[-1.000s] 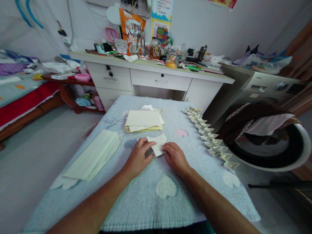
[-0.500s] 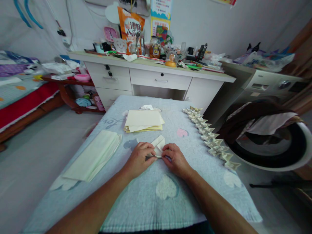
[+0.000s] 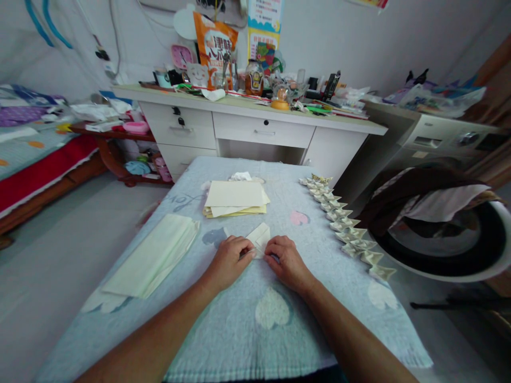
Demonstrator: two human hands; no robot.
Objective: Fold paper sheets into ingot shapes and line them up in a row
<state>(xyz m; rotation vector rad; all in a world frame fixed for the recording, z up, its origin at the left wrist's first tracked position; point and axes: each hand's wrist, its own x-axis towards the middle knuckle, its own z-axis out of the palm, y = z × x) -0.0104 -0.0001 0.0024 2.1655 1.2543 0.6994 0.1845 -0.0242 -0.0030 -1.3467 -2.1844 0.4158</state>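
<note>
A small folded piece of pale paper (image 3: 260,237) lies on the cloth-covered table between my hands. My left hand (image 3: 232,260) pinches its left lower edge between thumb and fingers. On the other side my right hand (image 3: 285,259) grips the right lower edge, fingertips curled. Fingers hide the paper's two lower corners. Beyond it sits a stack of cream paper sheets (image 3: 235,194). To the left lies a pile of larger folded pale sheets (image 3: 149,255). A row of folded paper pieces with pointed tips (image 3: 343,218) runs along the table's right side.
A light blue cloth (image 3: 223,335) with heart patterns covers the table. Behind stands a white desk (image 3: 263,125) crowded with small items, among them an orange bag (image 3: 215,48) and a jar (image 3: 254,78). At right is a washing machine (image 3: 435,138) with its door open and clothes hanging out.
My left fingers have shifted slightly at the paper's lower edge, and a flap there now lies differently. My right hand stays nearly in place. The rest looks the same.
</note>
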